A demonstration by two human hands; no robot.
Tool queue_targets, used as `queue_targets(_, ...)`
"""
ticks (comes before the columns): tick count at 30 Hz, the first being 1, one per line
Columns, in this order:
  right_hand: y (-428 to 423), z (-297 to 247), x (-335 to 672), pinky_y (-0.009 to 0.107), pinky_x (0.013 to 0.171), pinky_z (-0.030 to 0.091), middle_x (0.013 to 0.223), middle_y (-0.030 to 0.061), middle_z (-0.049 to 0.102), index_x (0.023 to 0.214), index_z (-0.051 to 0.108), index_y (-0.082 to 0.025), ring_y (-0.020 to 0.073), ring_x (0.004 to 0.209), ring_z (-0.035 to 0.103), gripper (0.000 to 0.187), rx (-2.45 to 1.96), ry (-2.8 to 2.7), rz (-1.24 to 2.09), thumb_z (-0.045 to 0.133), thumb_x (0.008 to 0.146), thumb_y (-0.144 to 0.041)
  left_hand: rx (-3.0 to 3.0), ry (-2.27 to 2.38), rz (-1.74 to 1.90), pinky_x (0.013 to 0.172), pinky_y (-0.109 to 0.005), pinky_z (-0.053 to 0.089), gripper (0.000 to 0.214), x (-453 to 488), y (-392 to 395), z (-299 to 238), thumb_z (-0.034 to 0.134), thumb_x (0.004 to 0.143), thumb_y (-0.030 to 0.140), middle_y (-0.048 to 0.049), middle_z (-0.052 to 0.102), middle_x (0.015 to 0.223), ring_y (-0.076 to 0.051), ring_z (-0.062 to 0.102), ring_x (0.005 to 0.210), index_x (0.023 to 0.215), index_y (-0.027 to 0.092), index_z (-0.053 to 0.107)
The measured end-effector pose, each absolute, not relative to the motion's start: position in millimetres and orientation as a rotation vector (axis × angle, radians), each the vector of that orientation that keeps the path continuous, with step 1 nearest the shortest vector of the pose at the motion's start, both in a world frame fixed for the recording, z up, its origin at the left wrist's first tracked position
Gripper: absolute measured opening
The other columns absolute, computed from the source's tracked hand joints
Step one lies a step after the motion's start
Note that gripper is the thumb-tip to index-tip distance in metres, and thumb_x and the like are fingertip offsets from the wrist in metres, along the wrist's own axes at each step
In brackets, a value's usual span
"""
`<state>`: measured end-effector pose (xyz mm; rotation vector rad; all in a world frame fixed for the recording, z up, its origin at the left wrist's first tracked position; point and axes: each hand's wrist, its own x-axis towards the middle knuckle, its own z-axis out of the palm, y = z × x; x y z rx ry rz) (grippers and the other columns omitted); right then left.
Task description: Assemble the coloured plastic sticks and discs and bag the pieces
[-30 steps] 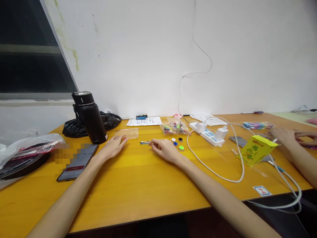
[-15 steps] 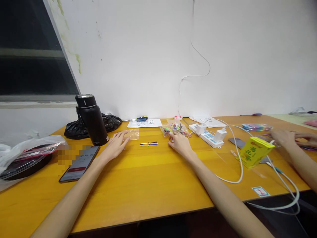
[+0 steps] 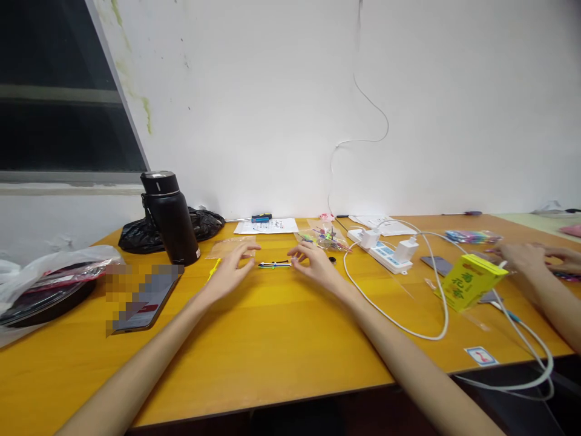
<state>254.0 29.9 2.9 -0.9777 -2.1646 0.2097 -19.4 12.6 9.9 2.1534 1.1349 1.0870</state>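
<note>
A small bundle of thin coloured strips [image 3: 274,264], like cable ties in white, blue, green and black, lies on the table between my hands. My left hand [image 3: 232,266] is at its left, thumb and forefinger apart, holding nothing. At the bundle's right end is my right hand [image 3: 315,264], its thumb and fingers spread; whether a fingertip touches the strips I cannot tell. A yellow strip [image 3: 214,269] lies left of my left hand, and a flat clear plastic bag [image 3: 222,248] is behind it. Beyond my right hand rests a clear bag of coloured pieces [image 3: 329,236].
A black bottle [image 3: 172,224] and a phone [image 3: 154,303] stand and lie at left. To the right are a power strip [image 3: 385,254] with chargers, a looping white cable [image 3: 408,332], a yellow box [image 3: 472,281] and another person's hands [image 3: 521,257]. A screwdriver [image 3: 261,218] lies on paper behind.
My left hand has moved right, off the flat bag, and the yellow strip now shows. My right hand has come left from the bag of pieces to the bundle, uncovering a small black round thing.
</note>
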Motion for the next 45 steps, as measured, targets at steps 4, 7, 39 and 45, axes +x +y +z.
queue_targets(4, 9.3, 6.7, 228.4, 0.029, 0.091, 0.051, 0.106, 0.0065, 0.064, 0.109, 0.066, -0.021, 0.0163, 0.097, 0.062, 0.016, -0.767, -2.218, 0.275, 0.055, 0.097, -0.019, 1.703, 0.859, 0.968, 0.107, -0.040, 0.047, 0.039, 1.1, 7.0, -3.6, 0.062, 0.091, 0.043, -0.0114, 0.059, 0.138, -0.026, 0.057, 0.127, 0.123, 0.022, 0.061)
queue_targets(7, 1.3, 5.6, 218.2, 0.030, 0.094, 0.050, 0.110, 0.0065, 0.063, 0.111, 0.065, -0.021, 0.0168, 0.103, 0.061, 0.017, -0.683, -2.266, 0.321, 0.058, 0.096, -0.018, 1.556, 0.731, 0.900, 0.105, -0.038, 0.049, 0.043, 10.5, 5.6, -13.1, 0.068, 0.088, 0.045, -0.0134, 0.059, 0.138, -0.026, 0.060, 0.124, 0.122, 0.020, 0.063)
queue_targets(39, 32.0, -23.9, 245.0, 0.025, 0.074, 0.043, 0.103, 0.0065, 0.064, 0.098, 0.068, -0.019, 0.0165, 0.090, 0.062, 0.013, -1.433, -2.211, -0.050, 0.056, 0.098, -0.024, 1.504, 0.873, 0.930, 0.107, -0.044, 0.049, 0.045, 0.3, 19.8, -21.9, 0.075, 0.082, 0.050, -0.0151, 0.070, 0.124, -0.027, 0.070, 0.110, 0.111, 0.016, 0.066)
queue_targets(45, 29.3, -19.6, 243.0, 0.024, 0.072, 0.041, 0.101, 0.0053, 0.065, 0.097, 0.068, -0.019, 0.0156, 0.089, 0.062, 0.009, -1.452, -2.192, 0.001, 0.059, 0.096, -0.021, 1.487, 0.869, 0.934, 0.108, -0.044, 0.049, 0.047, 0.0, 19.3, -21.8, 0.076, 0.080, 0.049, -0.0151, 0.070, 0.124, -0.027, 0.070, 0.110, 0.111, 0.016, 0.066)
